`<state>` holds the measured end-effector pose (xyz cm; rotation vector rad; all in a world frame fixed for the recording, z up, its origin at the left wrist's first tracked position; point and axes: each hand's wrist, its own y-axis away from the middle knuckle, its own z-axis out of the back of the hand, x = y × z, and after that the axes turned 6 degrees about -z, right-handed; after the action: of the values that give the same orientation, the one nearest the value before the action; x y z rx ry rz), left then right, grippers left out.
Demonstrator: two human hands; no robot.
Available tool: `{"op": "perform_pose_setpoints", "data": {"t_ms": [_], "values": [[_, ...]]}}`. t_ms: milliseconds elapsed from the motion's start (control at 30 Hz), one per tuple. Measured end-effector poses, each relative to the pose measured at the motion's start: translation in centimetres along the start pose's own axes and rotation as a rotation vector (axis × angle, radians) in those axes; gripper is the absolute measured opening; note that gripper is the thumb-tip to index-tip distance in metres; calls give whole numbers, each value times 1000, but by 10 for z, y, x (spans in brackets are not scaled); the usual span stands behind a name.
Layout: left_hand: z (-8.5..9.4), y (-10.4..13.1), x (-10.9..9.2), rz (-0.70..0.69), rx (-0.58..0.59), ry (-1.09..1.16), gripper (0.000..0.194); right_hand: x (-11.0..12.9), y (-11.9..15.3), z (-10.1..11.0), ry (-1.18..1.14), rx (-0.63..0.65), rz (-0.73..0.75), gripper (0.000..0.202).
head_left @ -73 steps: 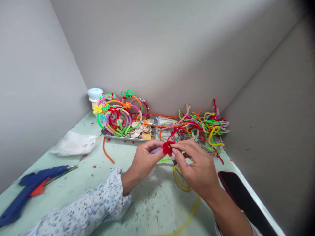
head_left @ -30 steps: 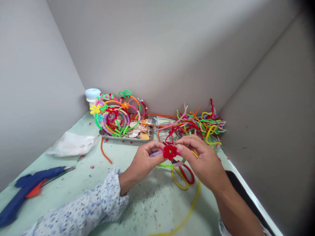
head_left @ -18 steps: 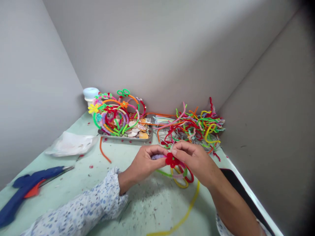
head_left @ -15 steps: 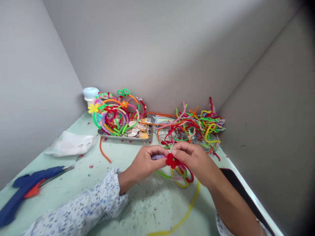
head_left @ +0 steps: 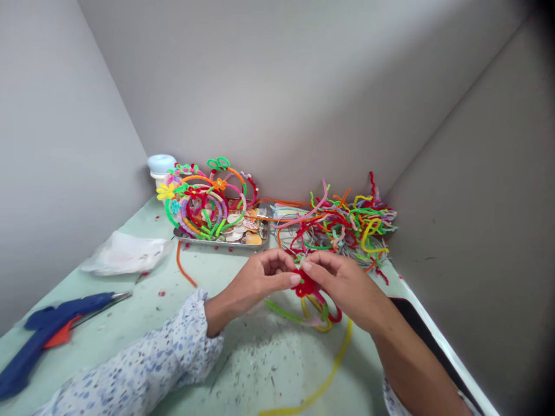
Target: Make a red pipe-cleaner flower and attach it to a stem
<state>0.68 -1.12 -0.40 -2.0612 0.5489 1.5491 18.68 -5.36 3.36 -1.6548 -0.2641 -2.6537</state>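
A red pipe-cleaner flower (head_left: 305,283) with a small green centre is pinched between both hands. My left hand (head_left: 260,278) has its thumb and fingers closed on the flower's left petals. From the other side my right hand (head_left: 342,283) grips it, thumb and forefinger near its top. Below the flower hangs a looped band (head_left: 284,311) with green, pink, yellow and red parts, partly hidden by my right hand. Under it a long yellow pipe cleaner (head_left: 333,370) curves over the table toward the near edge.
Pipe-cleaner rings (head_left: 203,202) rest on a metal tray (head_left: 225,241) of flat pieces. A tangle of pipe cleaners (head_left: 347,222) lies back right. At left are a plastic bag (head_left: 128,253), a blue glue gun (head_left: 56,323) and an orange strip (head_left: 184,267).
My left thumb has shifted onto the flower's left edge. The purple part of the band, held in my left hand before, no longer shows, and the green part has swung slightly left.
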Motion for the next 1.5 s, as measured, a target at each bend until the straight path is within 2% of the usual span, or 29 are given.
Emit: {"op": "perform_pose_setpoints", "data": {"t_ms": [267,467,667,933,1167,1300,1500], "values": [[3,-2,4,-74,-120,-12,16,-1,1,-2,-194,155,-90,23],[1,-2,-5,-85,-127,-123,21,2,-1,-8,-99,111,-102,15],[-2,-2,-18,-56,-97,-353,19,-2,-3,-14,47,75,-23,18],[3,-2,-22,34,-35,-480,19,-2,-3,-18,25,56,-37,15],[9,-3,-18,95,95,-302,27,2,-1,-15,30,65,-54,17],[6,-2,-19,116,116,-168,26,2,1,-12,1,89,-63,16],[7,-1,-15,86,135,-96,28,-1,1,-9,-73,146,-94,16]]}}
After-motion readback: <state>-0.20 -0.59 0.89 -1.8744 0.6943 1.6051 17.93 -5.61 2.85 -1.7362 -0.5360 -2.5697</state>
